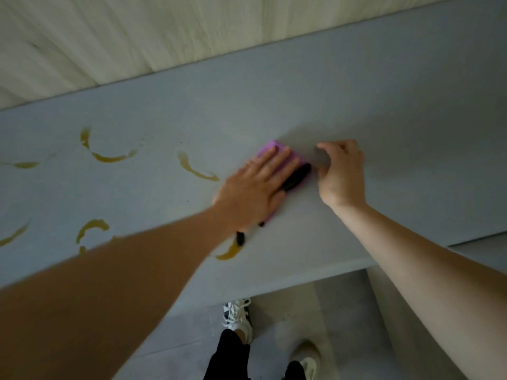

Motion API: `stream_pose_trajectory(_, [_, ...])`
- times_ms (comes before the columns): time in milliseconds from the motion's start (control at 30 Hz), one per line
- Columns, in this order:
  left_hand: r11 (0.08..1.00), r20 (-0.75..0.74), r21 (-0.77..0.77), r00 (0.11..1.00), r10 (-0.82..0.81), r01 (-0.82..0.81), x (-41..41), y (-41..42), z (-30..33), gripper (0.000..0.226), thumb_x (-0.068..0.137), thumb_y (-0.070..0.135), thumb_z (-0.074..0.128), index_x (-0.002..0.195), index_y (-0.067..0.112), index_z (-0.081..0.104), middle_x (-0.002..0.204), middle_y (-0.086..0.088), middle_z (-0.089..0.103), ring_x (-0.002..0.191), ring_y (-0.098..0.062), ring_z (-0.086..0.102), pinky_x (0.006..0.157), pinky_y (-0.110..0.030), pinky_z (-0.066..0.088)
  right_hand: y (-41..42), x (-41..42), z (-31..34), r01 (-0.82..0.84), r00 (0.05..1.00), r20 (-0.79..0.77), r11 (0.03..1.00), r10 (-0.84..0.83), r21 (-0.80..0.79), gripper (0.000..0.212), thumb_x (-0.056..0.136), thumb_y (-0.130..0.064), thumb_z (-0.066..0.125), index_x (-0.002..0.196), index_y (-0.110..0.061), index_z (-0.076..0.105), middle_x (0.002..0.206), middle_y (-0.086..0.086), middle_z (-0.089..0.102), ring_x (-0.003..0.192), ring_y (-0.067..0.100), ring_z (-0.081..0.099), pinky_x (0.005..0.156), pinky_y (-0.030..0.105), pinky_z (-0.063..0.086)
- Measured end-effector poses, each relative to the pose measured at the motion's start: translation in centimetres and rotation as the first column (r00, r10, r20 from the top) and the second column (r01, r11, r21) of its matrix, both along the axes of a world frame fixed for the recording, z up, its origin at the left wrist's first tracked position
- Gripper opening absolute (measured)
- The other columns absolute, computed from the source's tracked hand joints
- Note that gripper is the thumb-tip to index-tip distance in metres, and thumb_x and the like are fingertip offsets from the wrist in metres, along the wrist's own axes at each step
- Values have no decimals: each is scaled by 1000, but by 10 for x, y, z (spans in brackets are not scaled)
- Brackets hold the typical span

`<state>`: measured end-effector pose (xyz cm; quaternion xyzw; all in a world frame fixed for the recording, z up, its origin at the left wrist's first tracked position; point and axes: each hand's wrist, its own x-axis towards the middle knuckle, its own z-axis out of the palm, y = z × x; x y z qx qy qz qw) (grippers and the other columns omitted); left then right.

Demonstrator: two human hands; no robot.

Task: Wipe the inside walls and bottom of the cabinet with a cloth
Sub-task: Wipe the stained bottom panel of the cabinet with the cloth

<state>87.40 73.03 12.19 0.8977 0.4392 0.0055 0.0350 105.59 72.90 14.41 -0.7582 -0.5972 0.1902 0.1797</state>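
Grey shelf [192, 111] — yellowish streaks [112, 157], perhaps oil — pale wall [109, 37] behind.

White sneakers [238, 316] on grey floor [175, 341]

Honestly there's nothing to read here, no text, labels, brand names or numbers on anything. The grey cabinet surface [274, 105] only has yellowish smears across the left half of the frame, and those aren't letters. The purple cloth [274, 148] near the middle is plain too.
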Motion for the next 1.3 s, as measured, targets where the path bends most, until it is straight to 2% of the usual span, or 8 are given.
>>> stream_pose_trajectory(133, [900, 29, -131, 906, 423, -416, -9, 20, 2, 58, 98, 36, 31, 151, 26, 11, 159, -1, 9, 147, -21, 4, 117, -33, 7, -7, 1, -2, 9, 1000, -10, 1000, -9, -2, 37, 87, -5, 55, 123, -12, 58, 127, 15, 44, 115, 34, 42, 97, 32, 31])
stream_pose_trajectory(200, [838, 52, -108, 839, 542, -535, 10, 2, 1, 60, 95, 36, 28, 152, 25, 10, 159, -4, 7, 147, -24, 3, 117, -33, 0, -15, 2, -4, -4, 1000, -8, 1000, 4, 10, 38, 87, -5, 55, 124, -13, 58, 126, 14, 45, 115, 34, 43, 97, 33, 32])
stream_pose_trajectory(333, [889, 102, -48, 883, 458, -456, 49, -54, 1, 61, 90, 35, 28, 149, 19, 25, 155, -11, 24, 143, -32, 19, 117, -37, 9, -35, 12, -2, -6, 1000, -19, 999, 7, 33, 40, 83, -3, 58, 122, -12, 60, 122, 16, 47, 110, 36, 45, 97, 34, 32])
stream_pose_trajectory(533, [998, -13, -38, 999, 41, -41, 36, -74, 4, 58, 92, 40, 30, 147, 20, 32, 151, -7, 34, 140, -26, 30, 113, -36, 24, -59, 29, 2, 0, 1000, 3, 1000, 0, -24, 43, 84, -1, 53, 125, -13, 58, 125, 15, 45, 112, 36, 43, 97, 35, 33])
stream_pose_trajectory(700, [869, 27, -117, 873, 486, -480, 12, -44, 5, 57, 99, 34, 30, 151, 27, 8, 159, 0, 5, 147, -20, 1, 118, -31, 2, -66, 31, -1, -10, 1000, 7, 1000, 10, -13, 38, 88, -6, 55, 125, -16, 57, 128, 12, 43, 114, 33, 42, 97, 31, 30])
stream_pose_trajectory(800, [787, 68, -93, 784, 617, -610, 40, -68, 3, 60, 98, 32, 30, 152, 25, 5, 159, -3, 3, 147, -23, -2, 117, -31, -5, -78, 33, -4, -39, 999, 15, 999, 39, -6, 39, 89, -6, 52, 125, -18, 57, 128, 10, 43, 114, 31, 41, 96, 30, 30])
stream_pose_trajectory(1133, [841, 59, -296, 870, 489, -453, 75, -120, 18, 58, 102, 34, 23, 151, 21, -5, 158, -3, -14, 145, -20, -15, 116, -30, -12, -109, 14, 15, -36, 993, -109, 995, 46, 89, 41, 82, 5, 50, 121, -6, 60, 121, 19, 48, 108, 36, 48, 93, 32, 35])
stream_pose_trajectory(1300, [836, 228, -381, 836, 499, -394, 47, -133, 38, 54, 99, 27, 38, 150, 19, 20, 158, 0, 15, 144, -17, 14, 115, -28, 12, -105, -27, 23, -3, 980, -192, 980, 43, 201, 37, 82, -1, 49, 117, -3, 62, 116, 20, 52, 104, 36, 54, 92, 39, 43])
